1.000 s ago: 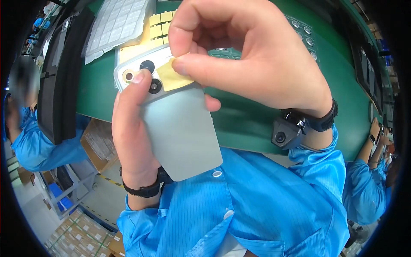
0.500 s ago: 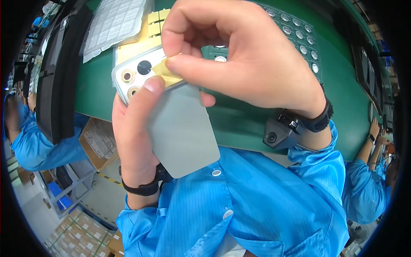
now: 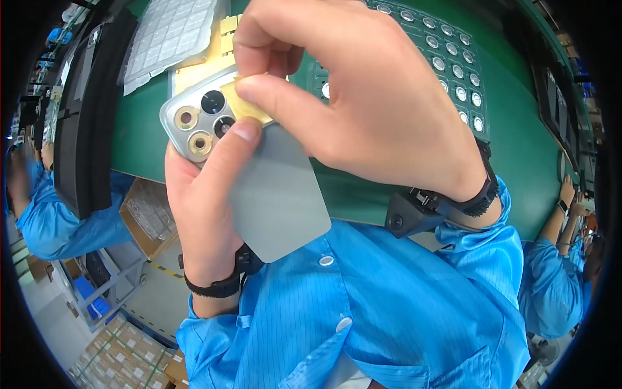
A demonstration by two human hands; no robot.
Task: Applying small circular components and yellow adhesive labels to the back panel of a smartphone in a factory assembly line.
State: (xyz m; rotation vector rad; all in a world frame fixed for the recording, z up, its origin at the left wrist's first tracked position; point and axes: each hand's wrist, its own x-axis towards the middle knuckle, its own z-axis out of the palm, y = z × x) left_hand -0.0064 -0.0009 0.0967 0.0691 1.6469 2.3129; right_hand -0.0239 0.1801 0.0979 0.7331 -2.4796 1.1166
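Note:
A grey phone back cover (image 3: pixel 282 198) with a raised camera block at its top left is held in my left hand (image 3: pixel 206 188). The left thumb presses beside the camera block, and the fingers reach around behind. On the block sit several round lens openings: two gold-coloured rings and two dark lenses. My right hand (image 3: pixel 376 97) pinches a small piece of yellow film (image 3: pixel 246 107) between thumb and forefinger, at the upper right part of the block. The film lies against the block's edge. Part of it is hidden by the right fingertips.
A green-topped workbench (image 3: pixel 369 194) spreads beneath my hands. A tray of round metal-rimmed parts (image 3: pixel 457 71) lies at the far right. A clear compartment tray (image 3: pixel 172 32) and yellow film sheets (image 3: pixel 194 74) lie at the far left. Black equipment (image 3: pixel 81 117) stands left. Co-workers sit on both sides.
The yellow film has shifted left and uncovered more of the camera block, including a second dark lens. My right hand has moved slightly left, and the left thumb slid a little right.

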